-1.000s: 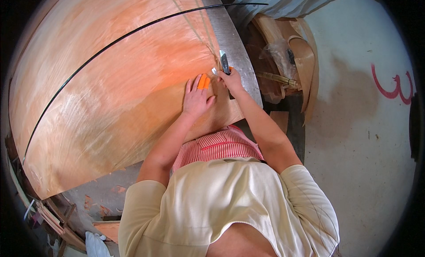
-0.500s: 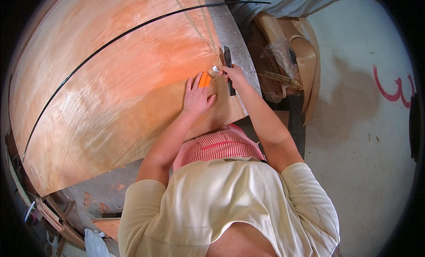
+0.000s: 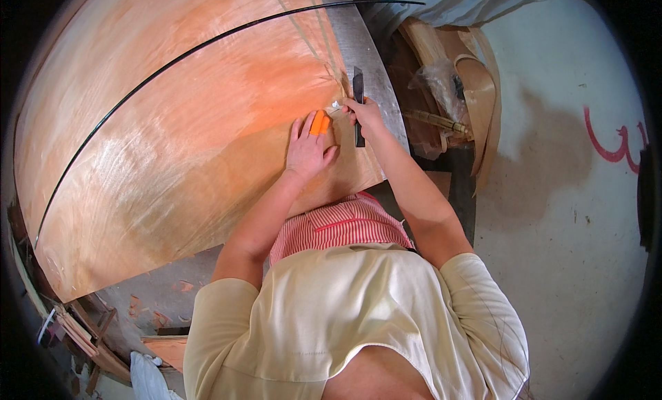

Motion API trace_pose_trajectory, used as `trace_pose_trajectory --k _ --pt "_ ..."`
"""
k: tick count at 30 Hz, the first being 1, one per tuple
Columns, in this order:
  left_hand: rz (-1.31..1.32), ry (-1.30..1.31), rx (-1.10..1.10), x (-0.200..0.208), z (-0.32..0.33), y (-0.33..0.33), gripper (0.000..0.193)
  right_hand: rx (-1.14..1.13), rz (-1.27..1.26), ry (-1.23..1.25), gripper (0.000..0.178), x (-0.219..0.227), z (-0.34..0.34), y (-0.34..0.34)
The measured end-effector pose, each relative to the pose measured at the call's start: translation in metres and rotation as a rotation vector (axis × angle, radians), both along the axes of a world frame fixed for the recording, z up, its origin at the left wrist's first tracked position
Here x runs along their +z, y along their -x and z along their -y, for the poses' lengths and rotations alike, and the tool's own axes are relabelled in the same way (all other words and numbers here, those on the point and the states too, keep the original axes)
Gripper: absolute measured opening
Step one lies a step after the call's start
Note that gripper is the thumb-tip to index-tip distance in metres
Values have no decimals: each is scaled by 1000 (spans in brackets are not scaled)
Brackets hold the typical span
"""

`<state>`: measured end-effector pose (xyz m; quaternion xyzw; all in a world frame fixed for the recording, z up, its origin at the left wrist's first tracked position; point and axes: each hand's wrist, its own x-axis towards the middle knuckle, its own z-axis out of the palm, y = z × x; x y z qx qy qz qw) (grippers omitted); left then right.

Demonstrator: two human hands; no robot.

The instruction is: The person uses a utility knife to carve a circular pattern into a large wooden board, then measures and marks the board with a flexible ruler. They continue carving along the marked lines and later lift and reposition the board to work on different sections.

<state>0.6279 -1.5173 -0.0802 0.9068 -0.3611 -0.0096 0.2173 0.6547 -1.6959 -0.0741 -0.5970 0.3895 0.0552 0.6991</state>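
Note:
My left hand [image 3: 309, 148] lies on a thin wood veneer sheet [image 3: 207, 172], fingers spread, with an orange cover [image 3: 319, 123] on one finger. Just right of it my right hand [image 3: 364, 114] is closed around a slim black tool [image 3: 358, 86] shaped like a box cutter, whose two ends stick out above and below the fingers. A small white piece [image 3: 336, 105] shows at the right fingertips; whether they pinch it I cannot tell. Close above those fingertips, the veneer has a narrow split or seam [image 3: 338, 83].
A long black flexible rod [image 3: 183, 56] arches across the sheet. Beyond the sheet's right side runs a grey metal table edge [image 3: 376, 62]. Curled veneer strips [image 3: 479, 90] and clear plastic [image 3: 441, 90] lie to the right, with wood scraps [image 3: 86, 341] at lower left.
The right hand and its black tool have shifted very slightly, and the white piece shows less at the fingertips. My left hand stays in place.

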Motion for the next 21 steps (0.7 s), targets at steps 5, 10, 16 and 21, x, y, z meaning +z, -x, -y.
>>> trace_pose_trajectory --k 5,10,16,21 --pt "4 0 2 0 0 0 62 21 11 0 16 9 1 -7" --pt "9 9 3 -3 -1 0 62 270 -4 361 23 21 -6 5" --pt "15 -5 -7 -3 0 0 62 315 -10 586 25 2 -11 19" --pt "21 1 -3 -4 -1 -1 64 290 -33 563 28 -6 -11 17"
